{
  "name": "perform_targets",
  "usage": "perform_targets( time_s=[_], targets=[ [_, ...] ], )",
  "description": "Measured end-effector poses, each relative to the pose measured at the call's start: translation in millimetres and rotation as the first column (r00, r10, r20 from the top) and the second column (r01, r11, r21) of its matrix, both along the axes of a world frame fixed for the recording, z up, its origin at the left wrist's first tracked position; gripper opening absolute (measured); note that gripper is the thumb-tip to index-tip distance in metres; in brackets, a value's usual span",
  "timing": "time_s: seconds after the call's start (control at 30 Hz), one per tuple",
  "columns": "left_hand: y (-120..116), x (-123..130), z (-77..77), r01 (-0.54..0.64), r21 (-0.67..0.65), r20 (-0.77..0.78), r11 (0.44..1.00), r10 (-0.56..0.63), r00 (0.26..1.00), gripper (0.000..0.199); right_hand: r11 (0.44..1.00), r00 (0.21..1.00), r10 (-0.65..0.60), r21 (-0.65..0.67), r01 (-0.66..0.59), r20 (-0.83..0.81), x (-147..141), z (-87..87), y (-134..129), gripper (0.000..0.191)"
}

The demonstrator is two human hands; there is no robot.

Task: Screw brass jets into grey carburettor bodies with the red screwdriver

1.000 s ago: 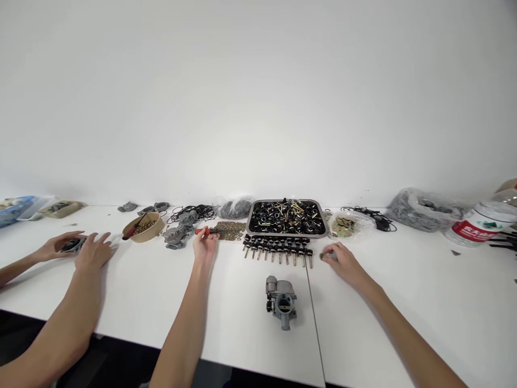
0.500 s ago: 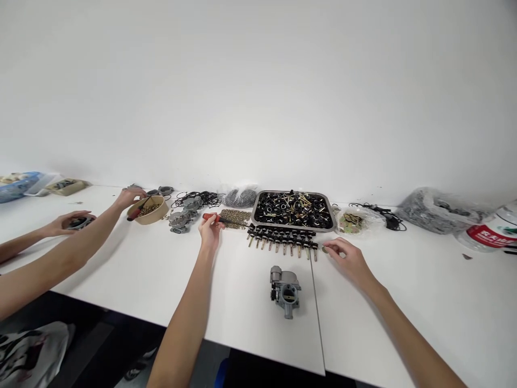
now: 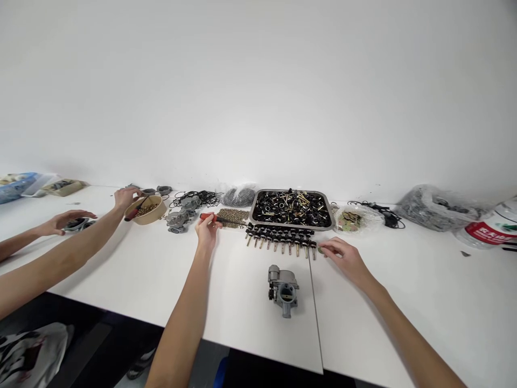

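My left hand (image 3: pixel 207 230) is closed around the red handle of a screwdriver (image 3: pixel 210 217), its dark shaft pointing right over a spread of small brass screws (image 3: pixel 233 216). At the right, my right hand (image 3: pixel 341 254) pinches a small flat greenish plate (image 3: pixel 321 250). That hand is just beside the right end of a row of black-headed brass-coloured screws (image 3: pixel 283 242) lined up on the table. Between my arms stands a grey metal carburetor (image 3: pixel 284 291), touched by neither hand.
A metal tray (image 3: pixel 291 227) of black and brass parts sits behind the row. A plastic bag of plates (image 3: pixel 355 220) lies to its right. At the left, a co-worker's hands (image 3: pixel 126 198) are near a tan bowl of brass parts (image 3: pixel 147 215). More carburetor bodies (image 3: pixel 177 220) stand nearby.
The plate in my right hand has turned, showing more of its greenish face. The co-worker's left hand has lifted and opened over a grey part. My left hand keeps the screwdriver.
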State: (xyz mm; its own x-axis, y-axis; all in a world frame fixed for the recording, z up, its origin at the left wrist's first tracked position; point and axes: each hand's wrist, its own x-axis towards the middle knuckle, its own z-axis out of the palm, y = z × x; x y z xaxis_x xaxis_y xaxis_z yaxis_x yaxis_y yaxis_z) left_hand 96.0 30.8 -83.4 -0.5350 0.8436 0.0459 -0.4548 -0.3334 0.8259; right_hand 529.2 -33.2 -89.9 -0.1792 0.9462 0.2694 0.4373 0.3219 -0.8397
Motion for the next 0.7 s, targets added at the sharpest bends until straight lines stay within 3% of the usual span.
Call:
perform_targets(
  time_s=[0.33, 0.7],
  targets=[
    [0, -8, 2.1, 0.0, -0.006, 0.064, 1.0, 0.0, 0.998, 0.027, 0.982, 0.983, 0.086, -0.154, -0.111, -0.161, -7, 5.8, -9, 0.034],
    [0, 2, -0.5, 0.023, -0.031, -0.003, 0.999, -0.023, 1.0, 0.024, 0.985, 0.991, 0.064, -0.151, -0.081, -0.116, -12, 9.7, -12, 0.034]
  ],
)
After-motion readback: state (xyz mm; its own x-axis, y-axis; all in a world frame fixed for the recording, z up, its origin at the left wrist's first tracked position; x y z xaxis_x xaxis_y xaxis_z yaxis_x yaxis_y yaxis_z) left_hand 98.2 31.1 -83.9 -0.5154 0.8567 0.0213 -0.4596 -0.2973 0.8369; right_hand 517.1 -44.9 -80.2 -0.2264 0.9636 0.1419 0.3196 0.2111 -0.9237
